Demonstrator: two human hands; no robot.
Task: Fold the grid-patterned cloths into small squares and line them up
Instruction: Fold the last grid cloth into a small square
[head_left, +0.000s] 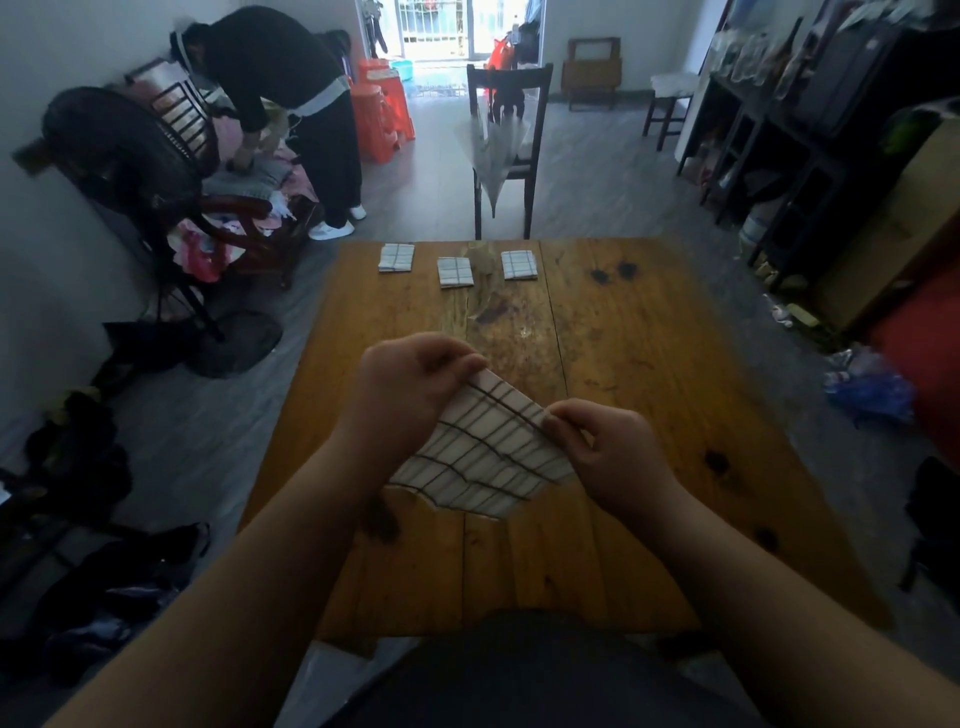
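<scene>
From the head camera, the wooden worktop (649, 364) fills the middle of the view, and both bare hands are raised just above its near half with a grid-patterned cloth (488, 457) stretched between them. The left hand (410, 384) has its fingers (457, 364) curled and pinched on the cloth's upper far corner, while the right hand (608, 447) has its fingers (566, 421) clamped on the edge nearer the body. The cloth hangs from these two grips as a slack, partly folded sheet, its lower edge drooping towards the wood (whether it touches the surface cannot be told). Near the far edge of the worktop three folded cloths lie flat in a rough row, apart from one another: the left square (396, 258), the middle square (455, 272), which lies slightly nearer than the others, and the right square (519, 265). Beyond the worktop stands a dark wooden chair (511, 104) with a clear umbrella (491, 150) hanging from it. At the far left another person (291, 93) in dark clothes bends over a heap of laundry, beside a standing fan (119, 150), with red stools (382, 114) behind.
</scene>
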